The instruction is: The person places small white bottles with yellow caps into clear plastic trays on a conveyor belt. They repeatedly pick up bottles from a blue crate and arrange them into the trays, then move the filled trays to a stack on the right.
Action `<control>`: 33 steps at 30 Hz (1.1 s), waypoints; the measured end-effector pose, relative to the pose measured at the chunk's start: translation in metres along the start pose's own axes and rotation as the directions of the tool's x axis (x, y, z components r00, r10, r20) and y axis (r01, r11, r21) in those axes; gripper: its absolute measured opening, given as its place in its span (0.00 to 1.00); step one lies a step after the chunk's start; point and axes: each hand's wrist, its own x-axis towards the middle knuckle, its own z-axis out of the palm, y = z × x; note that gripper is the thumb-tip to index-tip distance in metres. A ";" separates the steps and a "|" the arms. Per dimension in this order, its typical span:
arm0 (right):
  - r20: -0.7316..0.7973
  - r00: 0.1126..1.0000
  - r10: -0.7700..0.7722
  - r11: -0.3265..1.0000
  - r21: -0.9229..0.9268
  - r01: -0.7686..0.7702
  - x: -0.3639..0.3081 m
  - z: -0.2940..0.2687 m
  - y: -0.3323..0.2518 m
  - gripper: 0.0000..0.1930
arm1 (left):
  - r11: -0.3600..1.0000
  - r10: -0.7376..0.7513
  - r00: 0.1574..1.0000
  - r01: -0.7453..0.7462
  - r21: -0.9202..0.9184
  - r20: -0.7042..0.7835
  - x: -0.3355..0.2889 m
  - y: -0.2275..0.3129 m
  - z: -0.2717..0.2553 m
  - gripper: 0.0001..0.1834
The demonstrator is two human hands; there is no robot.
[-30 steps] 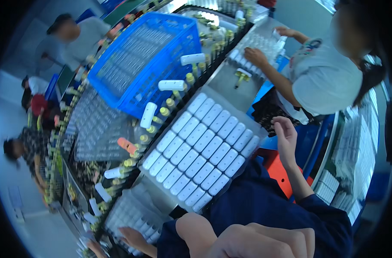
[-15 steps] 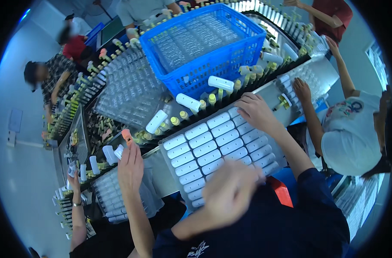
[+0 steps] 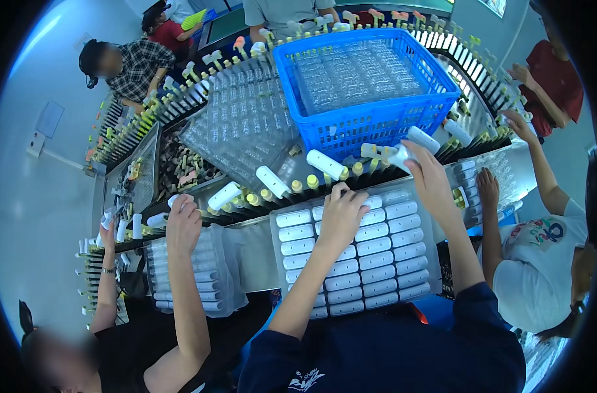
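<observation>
A clear plastic tray (image 3: pixel 432 252) in front of me holds rows of white oblong plastic shells (image 3: pixel 379 260). My left hand (image 3: pixel 341 219) hangs over the tray's far rows with its fingers curled together. Whatever is between those fingertips is hidden. Farther right, my right hand (image 3: pixel 434 180) reaches to the line of yellow-tipped pegs (image 3: pixel 312 181) and grips a white plastic shell (image 3: pixel 400 158), partly covered by the fingers. Other white shells sit tilted on the pegs, one (image 3: pixel 326 164) just beyond my left hand and another (image 3: pixel 272 181) farther left.
A blue crate (image 3: pixel 370 118) stacked with clear trays stands behind the pegs. More clear trays (image 3: pixel 239 114) lean to its left. Co-workers' hands are close on both sides, one (image 3: pixel 182 226) at left and another (image 3: pixel 487 188) at right, each near a further tray.
My left hand has swung up from the tray's near side to its far rows. My right hand has moved from the tray's far edge to the pegs and gripped a white shell. The view has shifted.
</observation>
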 end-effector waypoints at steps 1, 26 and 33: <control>-0.026 0.999 0.028 0.999 -0.016 -0.028 0.010 0.006 -0.004 0.18 | 0.999 0.039 0.999 -0.039 0.016 0.009 0.000 -0.002 -0.003 0.17; 0.042 0.985 0.166 0.962 0.214 -0.171 -0.031 -0.001 -0.080 0.17 | 0.745 -0.516 0.788 0.606 0.279 -0.336 0.013 -0.051 -0.090 0.16; -0.031 0.960 0.278 0.927 0.270 -0.260 -0.063 -0.020 -0.064 0.16 | 0.509 -0.377 0.816 0.577 0.638 -0.437 -0.034 -0.095 -0.088 0.37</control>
